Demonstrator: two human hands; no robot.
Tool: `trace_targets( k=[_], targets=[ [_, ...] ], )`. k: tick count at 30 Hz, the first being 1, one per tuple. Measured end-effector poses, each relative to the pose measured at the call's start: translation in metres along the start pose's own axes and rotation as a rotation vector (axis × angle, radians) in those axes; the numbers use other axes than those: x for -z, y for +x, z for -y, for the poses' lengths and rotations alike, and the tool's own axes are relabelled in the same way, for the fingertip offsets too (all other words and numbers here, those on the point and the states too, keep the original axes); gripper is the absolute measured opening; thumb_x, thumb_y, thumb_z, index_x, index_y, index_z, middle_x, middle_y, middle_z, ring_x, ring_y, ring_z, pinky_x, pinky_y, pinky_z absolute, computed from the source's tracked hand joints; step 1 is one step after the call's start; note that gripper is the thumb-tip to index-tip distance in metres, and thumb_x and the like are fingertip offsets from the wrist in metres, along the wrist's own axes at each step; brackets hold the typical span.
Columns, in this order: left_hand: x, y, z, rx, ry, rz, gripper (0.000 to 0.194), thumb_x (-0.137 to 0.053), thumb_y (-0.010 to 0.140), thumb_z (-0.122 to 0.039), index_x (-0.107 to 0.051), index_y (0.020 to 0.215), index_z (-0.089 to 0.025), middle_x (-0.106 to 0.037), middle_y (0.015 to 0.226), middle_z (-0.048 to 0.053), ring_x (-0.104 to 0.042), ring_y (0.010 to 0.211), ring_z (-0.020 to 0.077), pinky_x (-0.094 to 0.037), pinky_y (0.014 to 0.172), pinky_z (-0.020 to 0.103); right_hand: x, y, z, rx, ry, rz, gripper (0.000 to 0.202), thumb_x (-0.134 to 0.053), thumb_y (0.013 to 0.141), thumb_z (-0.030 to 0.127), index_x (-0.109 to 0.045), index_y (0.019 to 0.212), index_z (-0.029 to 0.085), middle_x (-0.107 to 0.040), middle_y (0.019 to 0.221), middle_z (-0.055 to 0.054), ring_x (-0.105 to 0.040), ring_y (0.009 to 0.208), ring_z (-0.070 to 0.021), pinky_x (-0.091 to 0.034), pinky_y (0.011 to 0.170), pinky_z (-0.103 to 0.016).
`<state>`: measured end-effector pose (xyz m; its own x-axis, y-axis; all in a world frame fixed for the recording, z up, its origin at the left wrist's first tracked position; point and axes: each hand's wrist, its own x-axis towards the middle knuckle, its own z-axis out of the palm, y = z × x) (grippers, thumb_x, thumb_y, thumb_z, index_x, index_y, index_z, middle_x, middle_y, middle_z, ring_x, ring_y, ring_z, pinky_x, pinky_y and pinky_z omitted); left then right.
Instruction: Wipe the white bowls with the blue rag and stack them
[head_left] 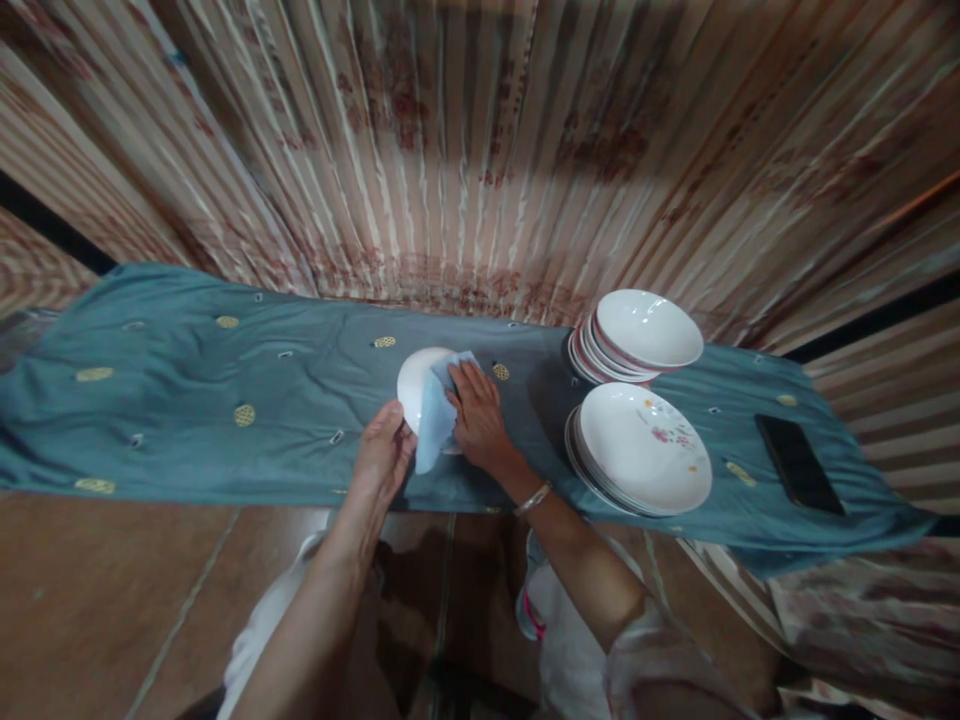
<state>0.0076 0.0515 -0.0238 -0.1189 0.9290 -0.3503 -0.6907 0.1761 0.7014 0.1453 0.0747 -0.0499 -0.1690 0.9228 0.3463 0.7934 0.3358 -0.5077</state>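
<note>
A white bowl (414,378) is held over the middle of the cloth-covered table, partly hidden by a light blue cloth (433,425). My left hand (384,452) grips its near left rim, thumb on the edge. On the bowl's right side, my right hand (480,412) presses the blue cloth against it, with fingers closed over the fabric. The bowl's right part is hidden behind the cloth and my fingers.
To the right stand a stack of white bowls (649,330) and, nearer, a stack of floral plates (637,450). A black phone (799,463) lies at the right end of the green tablecloth (187,400). A striped curtain (450,150) hangs behind.
</note>
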Motion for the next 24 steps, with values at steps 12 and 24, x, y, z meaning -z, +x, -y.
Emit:
trace_targets(
  k=[12, 24],
  targets=[
    [0.000, -0.001, -0.003, 0.038, -0.014, -0.033, 0.012, -0.074, 0.074, -0.016, -0.063, 0.078, -0.013, -0.070, 0.068, 0.000, -0.065, 0.058, 0.0089, -0.054, 0.058, 0.017, 0.014, -0.017, -0.015, 0.028, -0.081, 0.020, 0.044, -0.039, 0.099, 0.022, -0.049, 0.137, 0.004, -0.051, 0.141, -0.021, -0.044, 0.136, -0.0256, -0.037, 0.113, -0.044],
    [0.001, 0.001, 0.001, -0.003, -0.044, -0.068, 0.004, -0.068, 0.076, -0.011, -0.065, 0.076, -0.012, -0.071, 0.070, 0.002, -0.064, 0.059, 0.0094, -0.055, 0.062, 0.019, 0.024, -0.040, 0.001, 0.127, -0.087, -0.044, 0.045, -0.044, 0.098, 0.032, -0.058, 0.127, 0.001, -0.060, 0.128, -0.025, -0.051, 0.128, -0.0294, -0.041, 0.111, -0.049]
  ],
)
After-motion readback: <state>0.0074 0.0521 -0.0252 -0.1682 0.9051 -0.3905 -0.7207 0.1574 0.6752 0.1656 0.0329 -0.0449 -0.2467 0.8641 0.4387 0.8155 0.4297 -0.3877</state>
